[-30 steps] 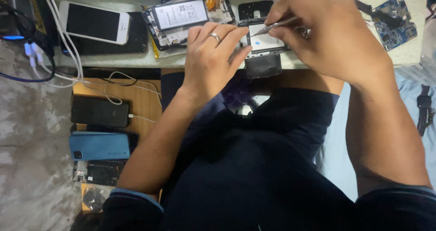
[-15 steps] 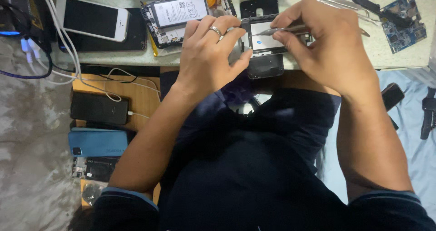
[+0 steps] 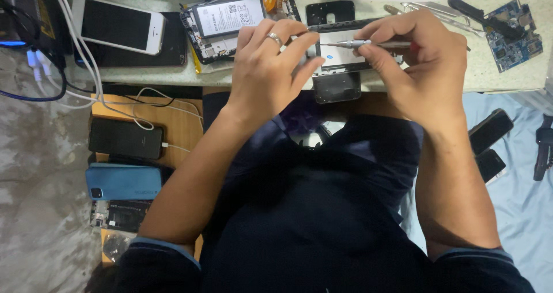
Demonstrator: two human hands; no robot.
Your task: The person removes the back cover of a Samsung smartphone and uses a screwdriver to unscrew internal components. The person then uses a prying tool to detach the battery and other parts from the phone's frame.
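Observation:
An opened phone point(image 3: 345, 59) with its back off lies at the near edge of the pale worktop point(image 3: 507, 80). My left hand point(image 3: 271, 68), a ring on one finger, grips the phone's left side and holds it steady. My right hand point(image 3: 420, 62) pinches a thin silver screwdriver point(image 3: 360, 43), its tip pointing left onto the phone's upper inside. My fingers hide part of the phone's frame.
Another opened phone with a white battery point(image 3: 227, 22) and a white phone point(image 3: 118, 25) lie at the back left. A blue circuit board point(image 3: 515, 36) sits at the right. A wooden shelf point(image 3: 178, 126) at the left carries a black phone point(image 3: 127, 138), a blue phone point(image 3: 124, 182) and cables.
My right hand has shifted right and slightly down, swinging the screwdriver so its tip points left into the phone. The left hand stays on the phone.

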